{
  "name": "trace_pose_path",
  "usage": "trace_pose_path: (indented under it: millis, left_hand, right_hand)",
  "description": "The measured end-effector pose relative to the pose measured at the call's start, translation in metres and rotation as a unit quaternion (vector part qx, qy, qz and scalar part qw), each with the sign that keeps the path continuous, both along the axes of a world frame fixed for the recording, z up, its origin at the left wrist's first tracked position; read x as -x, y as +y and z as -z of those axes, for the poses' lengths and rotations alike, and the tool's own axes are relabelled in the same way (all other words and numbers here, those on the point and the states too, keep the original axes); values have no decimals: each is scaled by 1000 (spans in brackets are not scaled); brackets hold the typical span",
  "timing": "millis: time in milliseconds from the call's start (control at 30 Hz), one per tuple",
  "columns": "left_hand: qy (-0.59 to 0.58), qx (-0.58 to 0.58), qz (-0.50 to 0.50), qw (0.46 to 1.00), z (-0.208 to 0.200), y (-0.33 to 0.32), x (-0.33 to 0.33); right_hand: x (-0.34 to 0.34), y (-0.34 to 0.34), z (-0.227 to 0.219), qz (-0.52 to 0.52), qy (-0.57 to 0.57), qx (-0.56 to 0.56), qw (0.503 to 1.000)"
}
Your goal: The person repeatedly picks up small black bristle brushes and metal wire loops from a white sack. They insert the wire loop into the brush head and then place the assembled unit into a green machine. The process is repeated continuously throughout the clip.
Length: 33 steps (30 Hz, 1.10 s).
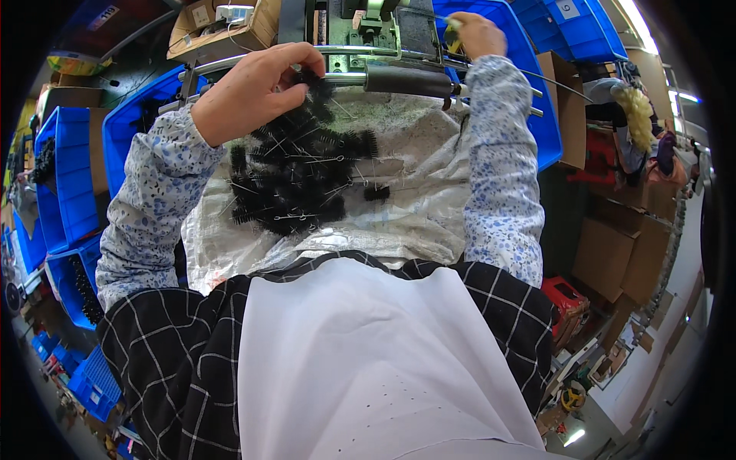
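Observation:
My left hand [257, 90] is closed, thumb and fingers pinching a small black bristle brush [308, 77] beside a metal bar. Below it lies a pile of black bristle brushes [295, 180] with thin twisted wire stems, some ending in loops. The pile rests on a white woven sack [418, 195] spread across my lap. At the far right of the machine, my right hand [479, 37] is closed with its fingertips at a thin wire or rod; what it grips is too small to make out.
A green-grey metal machine [372, 38] stands ahead, with horizontal bars and a dark sleeve [406, 80] at its front. Blue bins flank it: one on the right [546, 130], another on the left [116, 138]. A cardboard box [257, 31] with a small white device sits at the back left.

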<state>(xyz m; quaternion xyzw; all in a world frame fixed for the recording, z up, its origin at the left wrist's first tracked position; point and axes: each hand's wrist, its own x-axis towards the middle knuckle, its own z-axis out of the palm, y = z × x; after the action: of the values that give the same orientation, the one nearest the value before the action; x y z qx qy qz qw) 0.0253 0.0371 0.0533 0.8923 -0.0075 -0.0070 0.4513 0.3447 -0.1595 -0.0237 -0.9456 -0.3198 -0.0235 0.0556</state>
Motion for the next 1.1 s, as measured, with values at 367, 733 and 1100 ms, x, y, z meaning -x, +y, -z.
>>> trace_pose_path:
  millis: [367, 733, 1100]
  left_hand:
    - [-85, 102, -65, 989, 28, -28, -25]
    - [201, -127, 154, 959, 50, -31, 48]
    - [198, -112, 99, 969, 61, -40, 53]
  right_hand:
    - [175, 19, -25, -252, 361, -257, 860]
    - [66, 34, 22, -103, -161, -81, 978]
    - [68, 45, 19, -125, -184, -82, 971]
